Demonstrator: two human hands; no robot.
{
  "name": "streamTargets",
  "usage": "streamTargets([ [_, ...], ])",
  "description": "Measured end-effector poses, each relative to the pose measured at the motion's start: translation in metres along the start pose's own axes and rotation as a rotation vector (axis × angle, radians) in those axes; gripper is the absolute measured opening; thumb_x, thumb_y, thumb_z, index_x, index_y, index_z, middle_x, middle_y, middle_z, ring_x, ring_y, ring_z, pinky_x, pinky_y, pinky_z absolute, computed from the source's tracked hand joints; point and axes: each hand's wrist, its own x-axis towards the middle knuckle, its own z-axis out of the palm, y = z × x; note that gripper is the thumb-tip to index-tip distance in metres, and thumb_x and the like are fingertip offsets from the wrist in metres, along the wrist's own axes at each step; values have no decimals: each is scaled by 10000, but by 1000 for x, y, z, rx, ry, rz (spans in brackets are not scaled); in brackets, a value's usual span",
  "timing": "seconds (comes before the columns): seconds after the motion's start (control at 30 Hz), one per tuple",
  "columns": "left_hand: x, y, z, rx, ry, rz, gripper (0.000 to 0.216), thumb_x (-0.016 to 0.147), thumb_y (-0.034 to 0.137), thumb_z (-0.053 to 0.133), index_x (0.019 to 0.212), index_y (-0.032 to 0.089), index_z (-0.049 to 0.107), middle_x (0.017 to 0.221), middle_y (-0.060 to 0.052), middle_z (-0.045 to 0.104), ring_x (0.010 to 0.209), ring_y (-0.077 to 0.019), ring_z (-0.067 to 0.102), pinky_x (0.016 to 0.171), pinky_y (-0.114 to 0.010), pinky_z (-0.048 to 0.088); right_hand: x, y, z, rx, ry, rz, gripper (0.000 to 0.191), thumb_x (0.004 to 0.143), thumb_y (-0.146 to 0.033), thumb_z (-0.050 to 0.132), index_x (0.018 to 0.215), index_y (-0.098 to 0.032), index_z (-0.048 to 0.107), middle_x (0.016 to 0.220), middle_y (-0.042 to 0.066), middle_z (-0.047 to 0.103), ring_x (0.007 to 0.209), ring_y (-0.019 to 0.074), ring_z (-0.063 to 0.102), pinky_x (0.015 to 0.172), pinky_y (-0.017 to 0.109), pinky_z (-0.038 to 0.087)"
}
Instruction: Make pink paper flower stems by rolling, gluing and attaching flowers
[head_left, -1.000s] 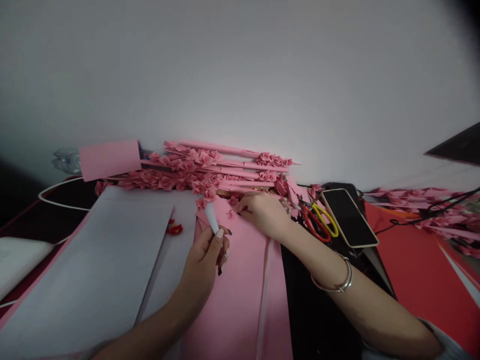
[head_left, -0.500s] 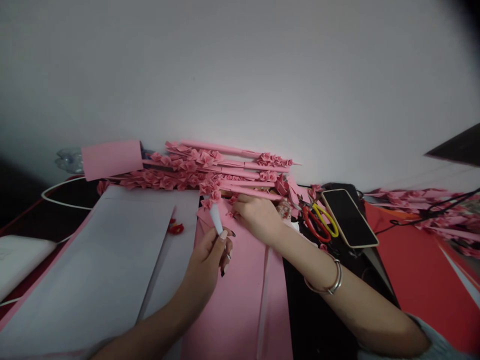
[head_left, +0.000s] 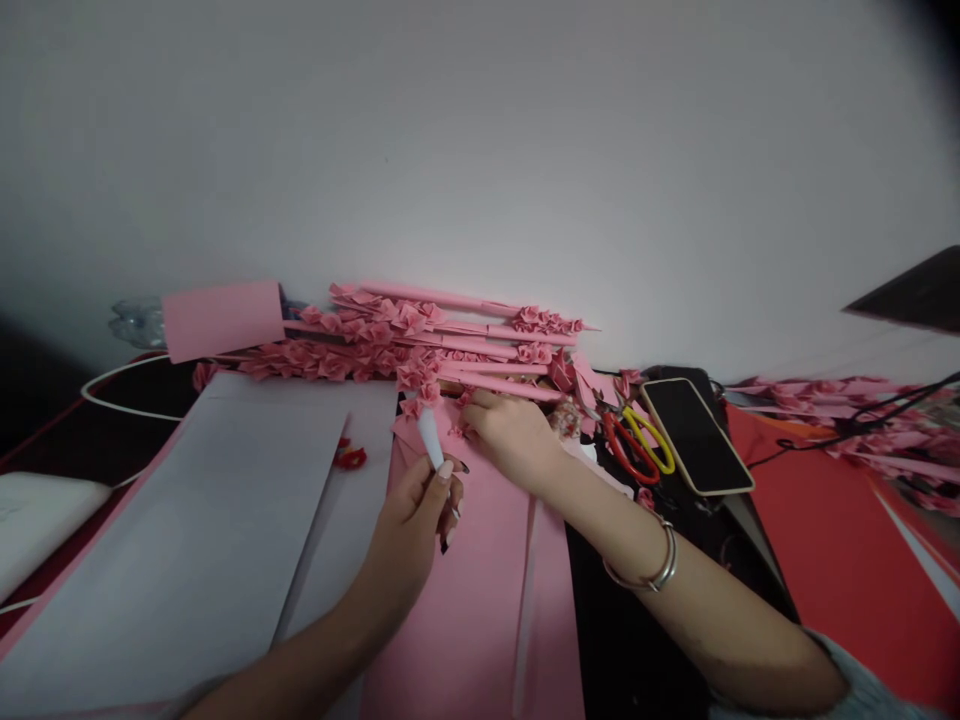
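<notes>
My left hand (head_left: pixel 420 510) pinches the narrow lower end of a white paper cone (head_left: pixel 430 438). Pink folded-paper flowers (head_left: pixel 420 378) cluster at the cone's top. Just right of them, my right hand (head_left: pixel 514 430) is closed with its fingertips curled down and a bangle on the wrist. Small pink paper bits (head_left: pixel 457 430) show beside those fingertips; what the fingers grip is hidden. Both hands are over a pink paper sheet (head_left: pixel 457 620).
Pink paper-flower stems (head_left: pixel 487 330) are piled along the wall. Scissors with red and yellow handles (head_left: pixel 637 445) lie beside a phone (head_left: pixel 697 437). White sheets (head_left: pixel 195 530) cover the left, red sheets (head_left: pixel 817 540) the right. A plastic bottle (head_left: pixel 139 323) wears a pink paper wrap.
Almost nothing differs. Both hands keep their grip and place, and the whole view has shifted very slightly.
</notes>
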Motion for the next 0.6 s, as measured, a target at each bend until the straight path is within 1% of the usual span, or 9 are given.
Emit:
streamTargets([
  [0.07, 0, 0, 0, 3, -4, 3, 276, 797, 451, 527, 813, 185, 457, 601, 68, 445, 438, -63, 367, 415, -202, 313, 0, 0, -1, 9, 18, -7, 249, 863, -95, 453, 995, -183, 645, 1002, 69, 661, 812, 186, 610, 569, 285, 356],
  [0.13, -1, 0, -1, 7, -8, 2, 277, 801, 451, 522, 825, 184, 455, 604, 68, 444, 438, -63, 366, 415, -200, 312, 0, 0, -2, 19, 23, -31, 260, 868, -92, 454, 1011, -200, 642, 993, 58, 661, 833, 184, 609, 580, 280, 361],
  [0.23, -1, 1, -1, 18, -10, -6, 273, 804, 447, 515, 843, 184, 452, 610, 67, 450, 439, -65, 374, 416, -203, 316, 0, -1, -3, 9, 0, -61, 249, 876, -81, 449, 959, -194, 655, 949, 61, 666, 843, 188, 607, 583, 282, 356],
  [0.4, -2, 1, 0, 4, -11, -8, 274, 784, 448, 530, 810, 186, 452, 607, 64, 451, 440, -66, 375, 417, -209, 332, 0, -3, -6, 9, -5, -58, 240, 871, -64, 448, 891, -173, 661, 917, 66, 674, 807, 184, 606, 567, 283, 337],
  [0.5, -2, 0, 0, 2, -19, -10, 282, 773, 453, 537, 792, 183, 458, 606, 64, 448, 439, -63, 373, 414, -207, 335, -6, -1, -5, 49, 22, -14, 208, 857, -78, 480, 869, -175, 664, 912, 59, 678, 797, 176, 607, 573, 273, 340],
  [0.6, -1, -1, 0, 4, -29, -19, 295, 773, 461, 538, 811, 177, 467, 607, 65, 454, 434, -59, 373, 408, -202, 332, -16, 4, -4, 242, 140, 102, 150, 830, -113, 547, 836, -189, 676, 905, 43, 686, 795, 165, 611, 600, 254, 366],
])
